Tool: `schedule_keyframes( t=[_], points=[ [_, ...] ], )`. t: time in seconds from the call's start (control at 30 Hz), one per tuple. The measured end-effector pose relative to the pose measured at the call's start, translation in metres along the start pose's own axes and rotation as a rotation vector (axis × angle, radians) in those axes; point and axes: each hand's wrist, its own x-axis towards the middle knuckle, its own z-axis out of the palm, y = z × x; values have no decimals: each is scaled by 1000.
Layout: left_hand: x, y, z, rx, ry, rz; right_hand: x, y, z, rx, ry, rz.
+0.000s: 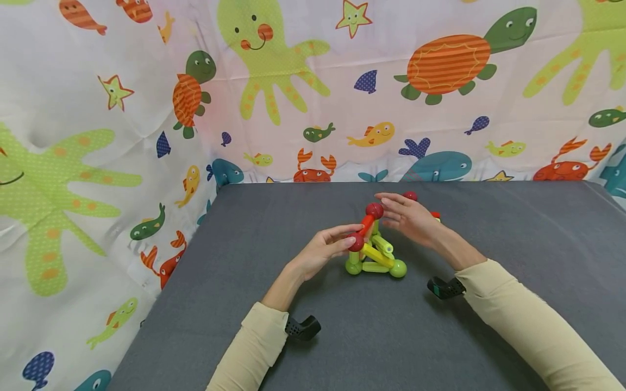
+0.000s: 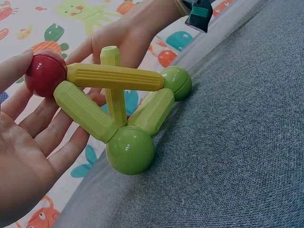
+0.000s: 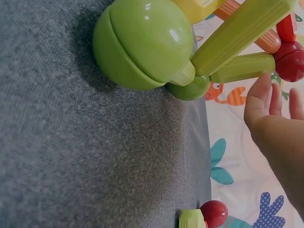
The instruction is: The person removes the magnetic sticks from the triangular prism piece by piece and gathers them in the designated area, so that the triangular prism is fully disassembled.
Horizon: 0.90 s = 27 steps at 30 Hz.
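A toy frame of yellow-green rods (image 1: 376, 254) and balls stands mid-table on green balls (image 1: 398, 268). My left hand (image 1: 337, 241) pinches a red ball (image 1: 355, 242) on the frame's left corner, thumb above and fingers under it; the same red ball (image 2: 45, 73) lies against that hand's fingers (image 2: 52, 128) in the left wrist view. An orange rod (image 1: 367, 222) rises to a top red ball (image 1: 374, 210). My right hand (image 1: 391, 209) hovers open by that top ball with straight fingers (image 3: 266, 97); I cannot tell if they touch it.
Loose pieces lie behind my right hand: a red ball (image 1: 409, 195) and a red-tipped green rod (image 1: 436, 215), also a red ball (image 3: 213, 213) with a green rod end (image 3: 192, 220). The grey table (image 1: 513, 228) is ringed by a sea-animal curtain (image 1: 146, 108).
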Motion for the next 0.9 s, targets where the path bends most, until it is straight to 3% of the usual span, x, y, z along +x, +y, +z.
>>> schedule_keyframes(
  t=[0.23, 0.4, 0.9],
  points=[
    [0, 0, 0, 17, -4, 0, 3, 2, 3, -211, -35, -43],
    [0, 0, 0, 17, -8, 5, 2, 2, 3, -289, -48, -66],
    [-1, 0, 1, 16, -12, 4, -1, 6, 6, -314, -37, -115]
  ],
)
